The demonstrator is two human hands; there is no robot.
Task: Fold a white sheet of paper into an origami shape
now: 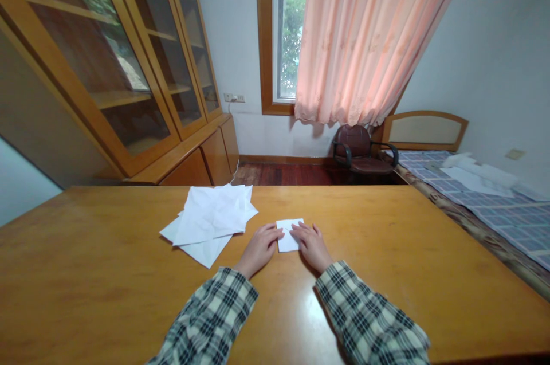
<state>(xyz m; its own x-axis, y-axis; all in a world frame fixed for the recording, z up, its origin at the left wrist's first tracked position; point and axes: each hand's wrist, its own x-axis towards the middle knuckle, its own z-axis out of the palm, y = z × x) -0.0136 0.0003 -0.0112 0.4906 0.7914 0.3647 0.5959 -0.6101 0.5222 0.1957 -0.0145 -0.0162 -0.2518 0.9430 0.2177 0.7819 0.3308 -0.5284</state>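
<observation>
A small folded square of white paper lies flat on the wooden table in front of me. My left hand rests at its left edge, fingertips touching the paper. On the right side, my right hand lies over the paper's edge with its fingers stretched out and slightly apart. Neither hand is closed around anything. Part of the paper is hidden under the fingers. To the left of my left hand sits a loose, overlapping stack of creased white paper sheets.
The wooden table spreads widely around my hands. Beyond it stand a glass-doored cabinet at left, a brown armchair near the pink curtain, and a bed with white material on it at right.
</observation>
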